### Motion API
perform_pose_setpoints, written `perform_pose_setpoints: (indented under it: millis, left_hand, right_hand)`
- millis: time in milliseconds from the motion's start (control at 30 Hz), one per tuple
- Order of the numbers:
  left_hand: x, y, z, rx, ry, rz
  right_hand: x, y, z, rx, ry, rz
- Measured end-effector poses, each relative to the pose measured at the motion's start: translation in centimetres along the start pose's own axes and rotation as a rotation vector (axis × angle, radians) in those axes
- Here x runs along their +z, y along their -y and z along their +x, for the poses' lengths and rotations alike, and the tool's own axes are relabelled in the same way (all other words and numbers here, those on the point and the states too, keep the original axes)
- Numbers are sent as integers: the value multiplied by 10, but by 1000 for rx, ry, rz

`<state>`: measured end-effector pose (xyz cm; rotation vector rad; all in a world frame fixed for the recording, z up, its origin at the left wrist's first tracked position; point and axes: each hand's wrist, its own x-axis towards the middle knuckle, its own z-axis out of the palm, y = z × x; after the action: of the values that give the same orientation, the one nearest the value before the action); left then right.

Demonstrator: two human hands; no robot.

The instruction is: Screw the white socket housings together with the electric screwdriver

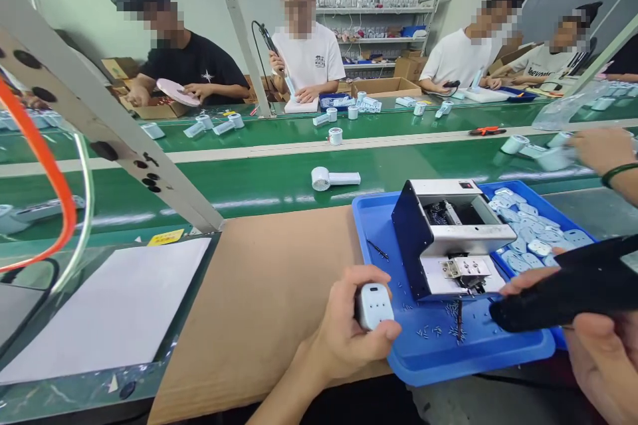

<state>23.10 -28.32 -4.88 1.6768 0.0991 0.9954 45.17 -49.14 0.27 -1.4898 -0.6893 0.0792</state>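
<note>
My left hand (343, 329) is closed around a light-blue plastic housing (376, 307), whose end face with a slot and several small holes points up towards me. The rest of this housing is hidden in my fingers. At the right, my right hand (593, 345) grips a black electric screwdriver (563, 289), held tilted across the tray's right side; no bit shows. Between the hands stands a screw feeder (453, 239) in a blue tray (366, 232). Small loose screws (431, 331) lie in the tray before it.
A blue bin (518, 189) of light-blue plastic pieces (528, 226) sits behind the screwdriver. Another person's hand (605, 149) reaches over parts at right. Cardboard (279, 279) covers the bench; a slanted metal post (114, 99) rises at left. Round-headed parts (321, 178) lie on the green belt (269, 182). Several people work opposite.
</note>
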Motion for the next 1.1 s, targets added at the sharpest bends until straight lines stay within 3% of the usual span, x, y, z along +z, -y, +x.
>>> perform_pose_setpoints:
  millis: [133, 300, 433, 600, 867, 967, 1100]
  left_hand:
    - [1, 10, -4, -41, 52, 32]
    - [-1, 13, -5, -70, 88, 63]
    - [-4, 14, -4, -2, 87, 41]
    - [-2, 16, -3, 32, 86, 42]
    - [1, 21, -3, 14, 89, 38]
    - [0, 21, -4, -6, 108, 32]
    - [-1, 20, -5, -15, 109, 26]
  right_hand:
    - [17, 9, 5, -112, -69, 166]
    - [42, 9, 46, -346, -263, 267]
    - [65, 14, 75, -610, -175, 331]
    - [87, 17, 78, -564, -67, 348]
    - [84, 11, 72, -513, 27, 373]
    - [86, 28, 68, -490, 10, 381]
    - [101, 79, 53, -482, -121, 445]
